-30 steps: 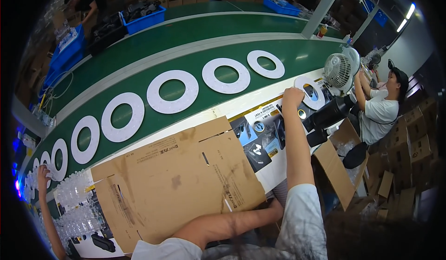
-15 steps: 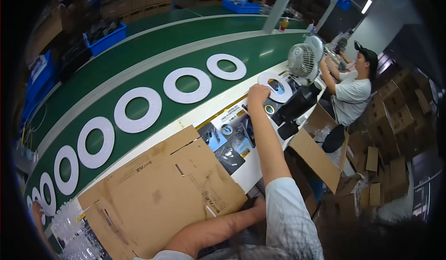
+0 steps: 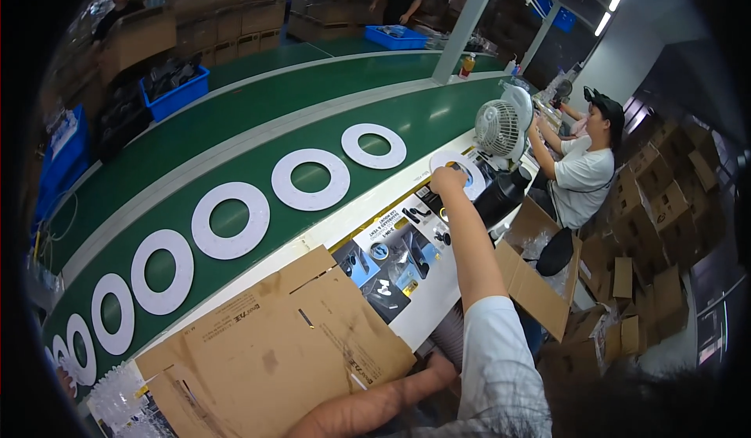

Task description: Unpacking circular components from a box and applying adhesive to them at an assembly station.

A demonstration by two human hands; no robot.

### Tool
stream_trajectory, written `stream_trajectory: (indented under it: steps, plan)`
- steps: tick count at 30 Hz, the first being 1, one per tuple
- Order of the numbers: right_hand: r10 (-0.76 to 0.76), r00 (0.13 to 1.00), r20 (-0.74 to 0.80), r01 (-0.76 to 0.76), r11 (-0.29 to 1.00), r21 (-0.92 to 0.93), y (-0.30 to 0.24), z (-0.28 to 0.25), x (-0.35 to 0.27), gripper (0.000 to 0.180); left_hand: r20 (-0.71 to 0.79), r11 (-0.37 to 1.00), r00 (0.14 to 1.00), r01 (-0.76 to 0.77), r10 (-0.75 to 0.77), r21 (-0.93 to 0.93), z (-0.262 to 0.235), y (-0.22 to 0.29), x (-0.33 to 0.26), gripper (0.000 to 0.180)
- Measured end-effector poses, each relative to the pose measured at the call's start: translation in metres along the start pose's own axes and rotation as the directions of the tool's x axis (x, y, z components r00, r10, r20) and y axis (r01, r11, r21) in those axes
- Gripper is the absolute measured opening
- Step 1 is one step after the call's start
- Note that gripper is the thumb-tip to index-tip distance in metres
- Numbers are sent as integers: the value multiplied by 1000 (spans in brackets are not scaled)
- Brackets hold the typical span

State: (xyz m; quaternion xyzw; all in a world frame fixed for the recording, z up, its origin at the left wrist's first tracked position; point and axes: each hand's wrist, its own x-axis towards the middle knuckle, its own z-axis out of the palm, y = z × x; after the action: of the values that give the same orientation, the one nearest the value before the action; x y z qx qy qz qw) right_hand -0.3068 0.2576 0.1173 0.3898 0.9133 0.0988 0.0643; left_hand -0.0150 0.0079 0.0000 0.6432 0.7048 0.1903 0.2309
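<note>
My right arm reaches across the table, and my right hand [image 3: 448, 181] is closed on the near-left edge of a flat white ring [image 3: 472, 187]. Its fingertips are partly hidden. The ring lies over dark printed sheets, beside a black cylindrical thing [image 3: 501, 197]. Low in the view, my left hand [image 3: 440, 369] is down past the table's near edge, close to a grey ribbed object [image 3: 449, 339]; its fingers are hidden. Between my arms and the belt lies a flattened brown carton [image 3: 266, 344], with printed packaging sheets [image 3: 385, 262] next to it.
Several more white rings [image 3: 310, 180] lie in a row on the green belt [image 3: 258, 137]. A white fan [image 3: 501, 128] stands at the table's far end near a seated co-worker [image 3: 585, 160]. An open carton [image 3: 540, 281] is at right. Another person's hand [image 3: 66, 378] shows at far left.
The view has tilted, so the table and rings sit lower in the picture. My right hand now overlaps the white ring more. People standing at the back have come into view.
</note>
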Motion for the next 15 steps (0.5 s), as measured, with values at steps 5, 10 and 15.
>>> stream_trajectory:
  steps: [5, 10, 15]
  plan:
    - [12, 997, 82, -13, 1000, 16, 6, -14, 8, 31, -271, 951, 957, 14, -102, -309, 59, -5, 10, 38]
    - [-15, 997, -80, 18, 999, 36, -29, -6, 41, 29, -459, 857, 850, -16, -260, -515, 118, -16, 17, 38]
    - [-46, 981, -189, 79, 982, 172, -20, 6, 80, 42, -405, 901, 895, -10, -186, -434, 146, -19, 14, 37]
